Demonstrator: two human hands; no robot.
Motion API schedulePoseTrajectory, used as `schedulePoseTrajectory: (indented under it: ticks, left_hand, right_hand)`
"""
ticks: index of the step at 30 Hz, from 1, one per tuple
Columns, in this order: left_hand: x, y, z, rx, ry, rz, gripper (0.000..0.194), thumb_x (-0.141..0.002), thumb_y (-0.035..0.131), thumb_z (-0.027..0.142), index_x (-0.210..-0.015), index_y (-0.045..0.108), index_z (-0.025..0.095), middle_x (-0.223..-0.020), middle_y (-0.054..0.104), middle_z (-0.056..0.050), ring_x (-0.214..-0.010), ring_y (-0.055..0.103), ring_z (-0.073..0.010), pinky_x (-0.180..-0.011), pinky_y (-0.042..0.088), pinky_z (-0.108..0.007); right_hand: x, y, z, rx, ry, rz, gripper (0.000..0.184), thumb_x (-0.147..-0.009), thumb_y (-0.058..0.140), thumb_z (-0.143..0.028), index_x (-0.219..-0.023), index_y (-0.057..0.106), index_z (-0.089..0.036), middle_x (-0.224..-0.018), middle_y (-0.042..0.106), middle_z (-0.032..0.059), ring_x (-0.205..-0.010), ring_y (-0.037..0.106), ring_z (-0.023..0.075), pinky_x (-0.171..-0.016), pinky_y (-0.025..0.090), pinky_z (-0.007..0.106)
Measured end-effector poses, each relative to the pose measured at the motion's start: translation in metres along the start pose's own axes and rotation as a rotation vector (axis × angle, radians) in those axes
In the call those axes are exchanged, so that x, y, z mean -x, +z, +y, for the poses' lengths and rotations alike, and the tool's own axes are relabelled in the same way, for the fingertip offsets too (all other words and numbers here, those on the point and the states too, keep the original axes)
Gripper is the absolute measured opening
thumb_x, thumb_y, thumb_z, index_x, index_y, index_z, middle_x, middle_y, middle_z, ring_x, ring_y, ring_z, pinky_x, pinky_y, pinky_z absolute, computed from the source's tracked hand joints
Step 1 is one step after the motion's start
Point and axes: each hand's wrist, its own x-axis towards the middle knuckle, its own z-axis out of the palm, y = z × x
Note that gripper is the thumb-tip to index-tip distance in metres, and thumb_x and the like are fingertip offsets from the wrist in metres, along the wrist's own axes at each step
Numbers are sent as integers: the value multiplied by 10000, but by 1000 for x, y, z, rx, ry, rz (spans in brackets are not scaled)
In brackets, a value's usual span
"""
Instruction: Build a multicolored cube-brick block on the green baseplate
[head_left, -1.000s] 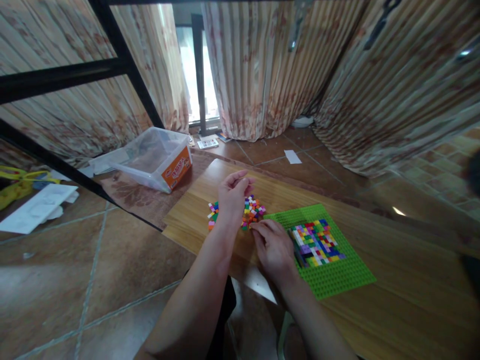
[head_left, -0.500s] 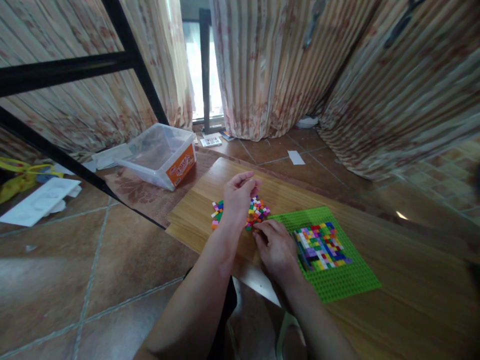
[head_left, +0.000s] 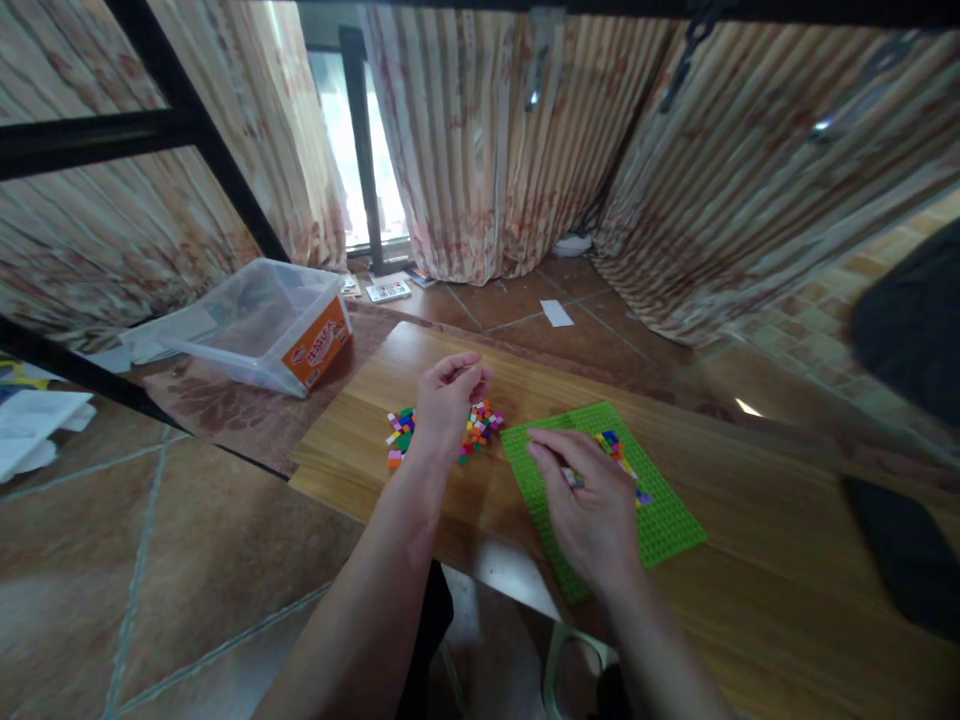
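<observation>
A green studded baseplate (head_left: 667,520) lies on a low wooden table (head_left: 787,580), with a patch of small coloured bricks (head_left: 616,450) pressed onto it. My right hand (head_left: 592,500) is over that patch, fingers curled in a pinch, hiding most of the bricks; what it pinches is too small to name. A loose heap of small coloured bricks (head_left: 480,425) sits left of the plate. My left hand (head_left: 446,395) hovers over this heap with curled fingertips drawn together.
A clear plastic tub with an orange label (head_left: 289,335) stands on the floor mat at the left. Black metal frame bars (head_left: 97,150) cross the upper left. Striped curtains (head_left: 495,130) hang behind. A dark object (head_left: 911,330) fills the right edge.
My right hand has moved from the brick heap rightward onto the baseplate, covering the built patch. The left hand has stayed over the heap. The view has shifted a little.
</observation>
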Motion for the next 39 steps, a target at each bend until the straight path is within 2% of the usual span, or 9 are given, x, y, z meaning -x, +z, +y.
schedulePoseTrajectory:
  ticks: [3,6,10,15,31,39]
  left_hand:
    - [1,1,-2,-29,-9,-12,233,-643,759,227,-849,688,145,-689,700,-15,-593,605,-89,-646,488,-230]
    - [2,2,-2,-49,-14,-21,239,-639,768,236,-848,695,147,-693,702,-20,-613,616,-98,-651,491,-235]
    - [3,6,-3,-64,-24,-31,221,-641,766,229,-833,700,144,-693,705,-23,-597,605,-89,-641,485,-226]
    - [6,12,-7,-71,-31,-51,220,-634,766,216,-827,697,136,-718,720,-36,-614,619,-93,-647,491,-226]
    - [8,14,-7,-105,-36,-75,192,-650,766,206,-821,704,143,-658,692,-19,-607,613,-95,-671,493,-236]
    - [12,18,-12,-189,-71,-121,154,-669,727,189,-816,702,149,-659,704,-21,-566,601,-96,-559,463,-206]
  right_hand:
    - [-4,-31,23,74,125,138,234,-936,526,-346,-997,722,-233,-972,730,54,-871,674,192,-787,533,338]
    - [-2,-57,51,160,206,202,271,-915,526,-362,-1010,735,-217,-982,732,68,-857,677,202,-781,536,351]
    - [6,-75,69,251,306,133,265,-869,552,-361,-965,750,-212,-961,747,69,-835,686,208,-751,532,338]
    - [13,-71,75,248,365,71,293,-851,571,-402,-1000,747,-220,-957,756,66,-747,679,195,-715,527,341]
    - [10,-54,78,124,396,179,317,-807,634,-447,-962,758,-200,-919,771,83,-779,710,212,-744,562,347]
    - [7,-55,76,99,423,170,331,-780,673,-423,-1012,746,-199,-811,765,56,-719,702,196,-729,553,333]
